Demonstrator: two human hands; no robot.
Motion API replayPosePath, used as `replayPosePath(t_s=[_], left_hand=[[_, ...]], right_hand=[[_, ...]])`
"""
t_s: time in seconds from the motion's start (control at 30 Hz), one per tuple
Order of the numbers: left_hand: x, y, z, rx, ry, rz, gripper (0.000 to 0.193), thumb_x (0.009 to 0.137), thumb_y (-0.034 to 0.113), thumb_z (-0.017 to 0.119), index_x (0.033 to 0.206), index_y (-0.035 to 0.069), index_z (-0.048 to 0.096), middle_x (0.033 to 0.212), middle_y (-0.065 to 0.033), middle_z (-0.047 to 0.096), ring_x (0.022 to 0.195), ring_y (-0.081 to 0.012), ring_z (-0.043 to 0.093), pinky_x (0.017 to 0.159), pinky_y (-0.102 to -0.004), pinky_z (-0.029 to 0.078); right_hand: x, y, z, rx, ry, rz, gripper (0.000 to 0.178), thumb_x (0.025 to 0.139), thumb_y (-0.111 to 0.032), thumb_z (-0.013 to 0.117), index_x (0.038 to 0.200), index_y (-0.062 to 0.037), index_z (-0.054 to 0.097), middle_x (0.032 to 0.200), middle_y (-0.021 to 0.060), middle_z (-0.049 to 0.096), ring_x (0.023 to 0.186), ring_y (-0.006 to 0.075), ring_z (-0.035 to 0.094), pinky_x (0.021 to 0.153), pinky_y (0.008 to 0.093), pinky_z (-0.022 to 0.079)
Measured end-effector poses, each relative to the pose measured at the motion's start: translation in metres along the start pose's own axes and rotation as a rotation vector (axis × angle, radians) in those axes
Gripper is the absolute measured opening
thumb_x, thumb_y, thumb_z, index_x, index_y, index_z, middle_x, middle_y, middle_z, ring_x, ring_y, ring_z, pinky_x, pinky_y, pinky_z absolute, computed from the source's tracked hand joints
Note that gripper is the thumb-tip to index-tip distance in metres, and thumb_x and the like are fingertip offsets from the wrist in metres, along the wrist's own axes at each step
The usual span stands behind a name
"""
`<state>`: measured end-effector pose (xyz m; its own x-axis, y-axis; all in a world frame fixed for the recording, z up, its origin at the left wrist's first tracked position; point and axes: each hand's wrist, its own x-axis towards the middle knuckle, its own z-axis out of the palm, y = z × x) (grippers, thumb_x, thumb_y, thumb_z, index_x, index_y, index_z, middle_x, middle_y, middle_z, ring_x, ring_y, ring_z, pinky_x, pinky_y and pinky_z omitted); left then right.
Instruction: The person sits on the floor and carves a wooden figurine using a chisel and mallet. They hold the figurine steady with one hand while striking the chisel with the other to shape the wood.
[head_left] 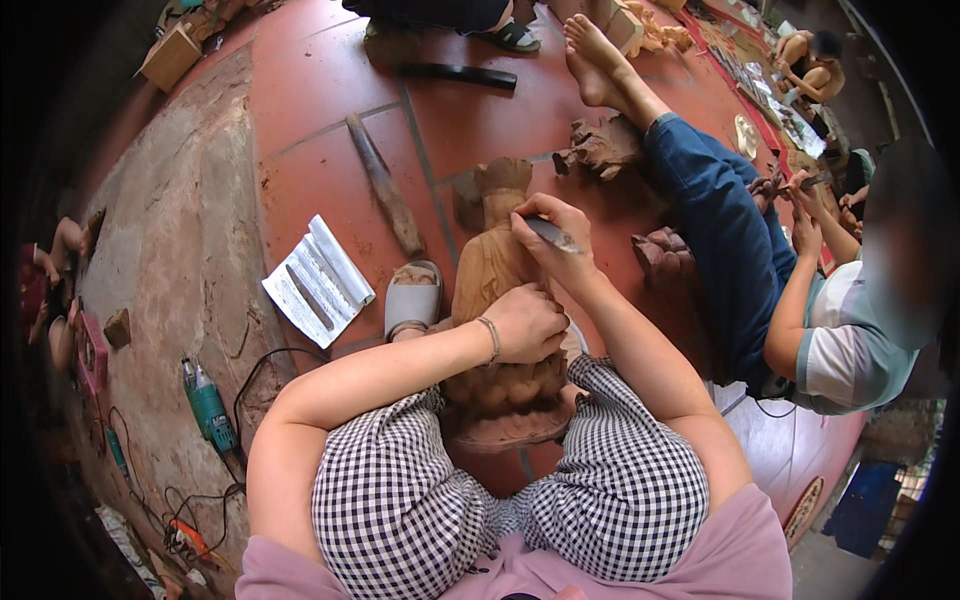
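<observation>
Possibly, at frame centre, the statue [490, 262] could be scratched if left hand [528, 322], curled (its hold I cannot tell), slips while right hand [570, 244] grips the tool [550, 235].

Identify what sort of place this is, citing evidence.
Likely a woodcarving workshop: it has a carved wooden statue, another wood carving on the tiled floor, and a green power tool to the left.

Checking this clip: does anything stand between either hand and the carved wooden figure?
Nothing visible does. The left hand rests against the carved wooden figure; the right hand is at its upper part, holding a grey tool. The paper sheet and wooden club lie off to the figure's left.
</observation>
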<state>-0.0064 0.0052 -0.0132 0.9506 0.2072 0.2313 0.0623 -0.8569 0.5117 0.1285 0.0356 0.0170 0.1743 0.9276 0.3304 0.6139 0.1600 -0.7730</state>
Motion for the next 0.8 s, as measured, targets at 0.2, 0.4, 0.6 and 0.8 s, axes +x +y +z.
replayPosePath(t_s=[0.2, 0.4, 0.6, 0.8], left_hand=[[-0.001, 0.004, 0.0, 0.003, -0.022, -0.035, 0.02, 0.083, 0.024, 0.064, 0.08, 0.005, 0.071, 0.085, -0.0096, 0.071, 0.088, -0.0284, 0.067, 0.093, -0.0411, 0.049], [0.0, 0.001, 0.0, -0.017, 0.035, 0.0, 0.019, 0.082, 0.023, 0.065, 0.078, 0.005, 0.07, 0.082, -0.0093, 0.07, 0.087, -0.0284, 0.066, 0.09, -0.0402, 0.049], [-0.001, 0.0, 0.001, -0.003, 0.053, 0.019, 0.018, 0.081, 0.022, 0.066, 0.077, 0.005, 0.069, 0.082, -0.0095, 0.069, 0.087, -0.0277, 0.066, 0.087, -0.0411, 0.05], [-0.001, 0.004, 0.0, -0.009, 0.019, -0.003, 0.018, 0.081, 0.023, 0.067, 0.079, 0.005, 0.069, 0.082, -0.0096, 0.069, 0.088, -0.0283, 0.066, 0.088, -0.0406, 0.051]], right_hand=[[-0.002, 0.014, -0.005, -0.017, -0.143, 0.059, 0.019, 0.085, -0.017, 0.074, 0.085, 0.0005, 0.07, 0.073, 0.0095, 0.069, 0.063, 0.0093, 0.061, 0.06, 0.0285, 0.05], [-0.006, 0.011, -0.008, 0.055, -0.082, 0.211, 0.021, 0.083, -0.023, 0.075, 0.09, -0.0026, 0.073, 0.072, 0.0101, 0.07, 0.067, 0.0116, 0.066, 0.063, 0.029, 0.051], [-0.006, 0.034, 0.002, 0.364, -0.001, 0.217, 0.021, 0.085, -0.022, 0.075, 0.086, -0.0011, 0.073, 0.073, 0.0031, 0.069, 0.07, 0.0065, 0.059, 0.064, 0.0255, 0.048], [-0.011, 0.041, -0.006, 0.37, -0.113, 0.294, 0.018, 0.088, -0.017, 0.074, 0.085, 0.0007, 0.072, 0.074, 0.001, 0.069, 0.07, 0.0051, 0.057, 0.063, 0.0238, 0.046]])
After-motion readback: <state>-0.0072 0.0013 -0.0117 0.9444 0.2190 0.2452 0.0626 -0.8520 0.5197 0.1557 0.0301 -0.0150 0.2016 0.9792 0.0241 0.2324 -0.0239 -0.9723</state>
